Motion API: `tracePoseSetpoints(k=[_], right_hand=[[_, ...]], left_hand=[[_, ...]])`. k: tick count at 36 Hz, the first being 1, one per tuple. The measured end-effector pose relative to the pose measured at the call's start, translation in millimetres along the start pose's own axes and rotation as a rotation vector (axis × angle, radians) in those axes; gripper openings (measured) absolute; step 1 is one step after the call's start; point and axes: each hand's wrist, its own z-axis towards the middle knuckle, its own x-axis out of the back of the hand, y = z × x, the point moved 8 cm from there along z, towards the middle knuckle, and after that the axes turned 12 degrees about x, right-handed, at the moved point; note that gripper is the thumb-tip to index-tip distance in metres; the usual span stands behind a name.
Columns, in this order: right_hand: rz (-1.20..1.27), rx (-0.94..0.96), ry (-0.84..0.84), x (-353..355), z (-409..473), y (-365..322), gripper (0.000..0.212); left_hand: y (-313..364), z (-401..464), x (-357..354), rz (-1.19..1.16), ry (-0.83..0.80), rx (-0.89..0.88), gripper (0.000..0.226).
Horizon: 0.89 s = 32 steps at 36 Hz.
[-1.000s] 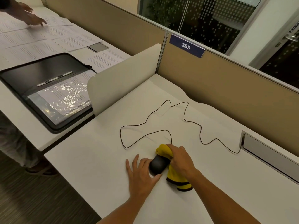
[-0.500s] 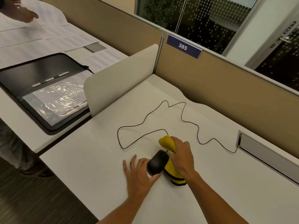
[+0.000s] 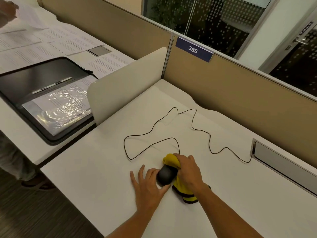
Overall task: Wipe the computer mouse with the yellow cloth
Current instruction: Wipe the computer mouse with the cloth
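Observation:
A black computer mouse [image 3: 165, 175] lies on the white desk [image 3: 96, 172], its thin black cable [image 3: 192, 122] looping away toward the back right. My left hand [image 3: 147, 188] rests flat on the desk with thumb and index finger against the mouse's near-left side, bracing it. My right hand [image 3: 188, 170] grips the yellow cloth [image 3: 170, 160] with dark edging and presses it against the mouse's right and far side. Part of the cloth trails out under my right wrist.
A low white divider [image 3: 127, 83] stands at the desk's left. Beyond it lie an open black folder [image 3: 42, 98] with a plastic sleeve and printed papers [image 3: 34, 43]; another person's hand [image 3: 7, 11] is at the far left. A tan partition and a cable slot [image 3: 281, 160] lie right.
My right hand with the cloth slid forward along the mouse, then back toward its right side. The left hand stayed bracing the mouse. The other person's hand moved at the far left.

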Motion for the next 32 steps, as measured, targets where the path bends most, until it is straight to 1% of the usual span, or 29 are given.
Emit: tracePoseSetpoints(k=[2,8,10,14,16,17,19,21,24,26,28,30,32], right_hand=[[-0.002,-0.012,0.005,2.9,0.2,-2.7,0.069],[-0.077,0.001,0.020,14.1,7.1,-17.8,0.065],[-0.055,-0.026,0.092,24.3,6.9,-18.0,0.066],[0.038,-0.080,0.303,45.5,2.6,-8.8,0.066],[0.119,-0.115,0.357,45.5,0.0,1.0,0.066],[0.158,-0.120,0.358,42.3,-1.0,4.3,0.065],[0.205,-0.094,0.304,29.9,-1.9,6.7,0.063],[0.214,-0.067,0.217,13.2,-4.4,6.8,0.067],[0.176,-0.036,0.140,-2.4,-12.3,3.0,0.063],[0.099,0.010,0.113,-5.7,-17.4,-1.5,0.062],[-0.047,0.079,0.075,-4.3,-19.1,-7.8,0.062],[-0.184,0.115,0.042,1.1,-19.4,-11.6,0.065],[-0.271,0.140,0.021,6.8,-16.6,-10.7,0.064]], left_hand=[[-0.4,0.1,-0.5,0.003,-0.002,-0.006,0.062],[-1.1,0.2,-2.1,0.014,-0.015,-0.006,0.061],[-0.6,0.2,-2.4,0.012,-0.022,-0.006,0.061],[-2.8,1.8,-3.1,0.019,-0.030,0.001,0.062],[-3.7,1.4,-4.0,0.022,-0.033,0.003,0.064],[-3.8,1.1,-4.0,0.021,-0.032,0.002,0.064],[-3.2,0.3,-3.8,0.020,-0.026,-0.004,0.063],[-1.8,-0.5,-2.4,0.015,-0.016,-0.014,0.062],[-0.2,-0.9,0.2,0.001,0.004,-0.019,0.062],[-0.4,-0.8,1.6,-0.003,0.011,-0.018,0.061],[-0.8,-0.6,0.4,0.002,0.004,-0.020,0.061],[-0.9,-0.5,-1.5,0.020,-0.008,-0.022,0.062],[-0.6,-0.1,-2.6,0.030,-0.020,-0.019,0.062]])
